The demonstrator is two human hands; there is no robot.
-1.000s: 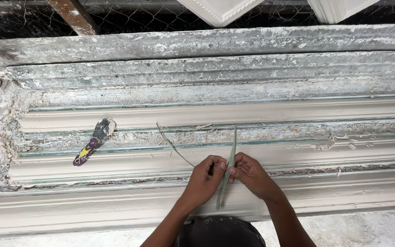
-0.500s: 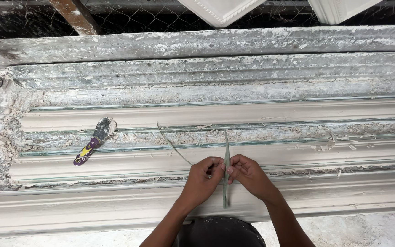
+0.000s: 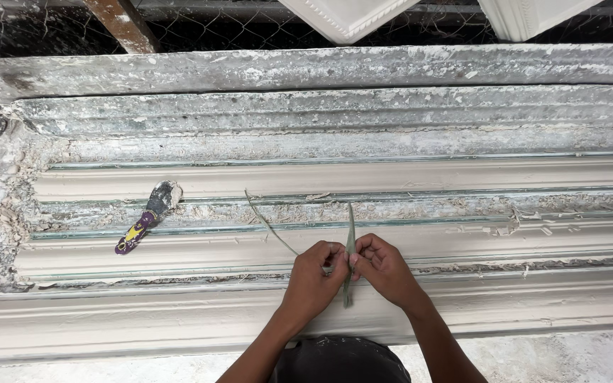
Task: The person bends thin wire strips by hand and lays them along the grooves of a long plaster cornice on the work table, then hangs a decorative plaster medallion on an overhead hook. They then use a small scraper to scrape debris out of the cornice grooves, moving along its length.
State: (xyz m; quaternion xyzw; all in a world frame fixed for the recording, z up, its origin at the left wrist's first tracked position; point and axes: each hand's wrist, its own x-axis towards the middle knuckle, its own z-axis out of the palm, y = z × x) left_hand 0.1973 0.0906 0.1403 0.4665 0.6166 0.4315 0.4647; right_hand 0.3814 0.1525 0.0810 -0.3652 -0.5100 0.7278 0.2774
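My left hand (image 3: 315,273) and my right hand (image 3: 381,268) meet over a long plaster moulding bed (image 3: 462,245). Both pinch a thin pale green strip (image 3: 350,245), like a leaf blade, which stands nearly upright between the fingertips. A finer strand (image 3: 267,223) curves away from my left hand toward the upper left. The strip's lower end hangs just below my hands.
A putty knife (image 3: 143,220) with a purple and yellow handle lies on the mould at the left. Crusted plaster covers the ribbed rails and the left end. White cast mouldings (image 3: 349,14) and wire mesh sit beyond the far edge. A dark round object (image 3: 338,362) is below my arms.
The green strip has swung from leaning right to almost vertical. My hands have stayed in about the same spot, fingers working on it.
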